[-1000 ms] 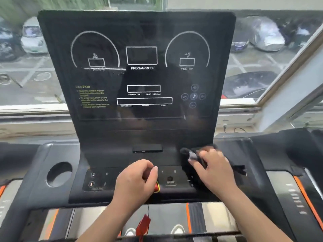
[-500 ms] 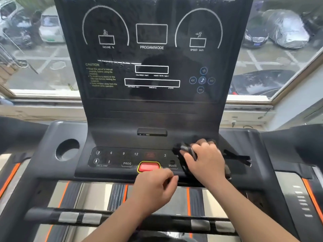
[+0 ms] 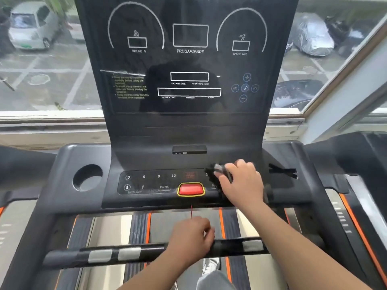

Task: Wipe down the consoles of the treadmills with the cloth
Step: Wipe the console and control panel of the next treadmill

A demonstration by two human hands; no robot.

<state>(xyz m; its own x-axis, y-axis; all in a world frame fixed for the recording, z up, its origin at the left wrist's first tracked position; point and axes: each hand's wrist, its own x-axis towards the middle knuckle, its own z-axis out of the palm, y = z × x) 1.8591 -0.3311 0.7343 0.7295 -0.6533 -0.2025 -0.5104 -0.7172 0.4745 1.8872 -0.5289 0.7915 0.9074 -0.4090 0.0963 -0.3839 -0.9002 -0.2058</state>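
- Head view: your right hand is down on the right end of the black treadmill console. Its fingers are curled round a bunched black cloth, gripping it.
- The cloth is pressed onto the dark keypad strip, just right of the red stop button with the yellow rim. It covers the numbers on that side.
- Your left hand is lower, in front of the console, right at the black handlebar with silver sensor pads. Its fingers are curled in.
- A thin red cord drops from under the stop button to that hand. Whether the fingers pinch it, you cannot tell from here.
- The tall glossy display panel stands upright behind the keypad, with white outlines for incline, program and speed.
- A round cup holder sits at the console's left end, well apart from both hands.
- Behind it all, a window looks onto parked cars.
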